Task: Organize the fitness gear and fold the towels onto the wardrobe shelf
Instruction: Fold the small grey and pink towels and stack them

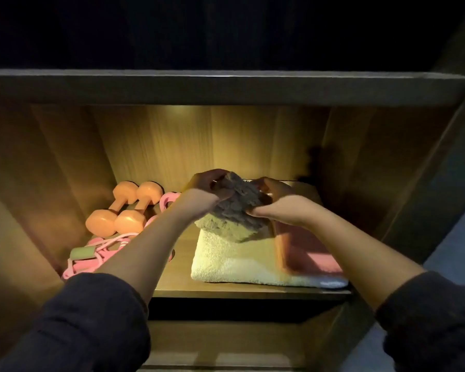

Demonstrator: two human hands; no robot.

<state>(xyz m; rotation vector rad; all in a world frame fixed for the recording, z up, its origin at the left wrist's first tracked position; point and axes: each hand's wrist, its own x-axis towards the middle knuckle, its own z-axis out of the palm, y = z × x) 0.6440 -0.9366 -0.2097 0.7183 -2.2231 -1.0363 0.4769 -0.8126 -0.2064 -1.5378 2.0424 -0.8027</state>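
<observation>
A small grey towel [235,210] is bunched between both hands above the lit wardrobe shelf [177,277]. My left hand [202,194] grips its left side and my right hand [277,202] grips its right side. Beneath it lies a folded cream towel [226,261], and a folded pink towel [304,253] rests on the cream towel's right part. Two orange dumbbells [124,208] lie side by side at the shelf's left. In front of them sits a pink skipping rope [100,253] in a loose heap, partly hidden by my left forearm.
A pink ring-shaped item [168,200] lies behind my left wrist, mostly hidden. The upper shelf board [226,87] overhangs the compartment. Wooden side walls close it in on the left [51,170] and right [373,170]. A lower compartment [226,345] is in shadow below.
</observation>
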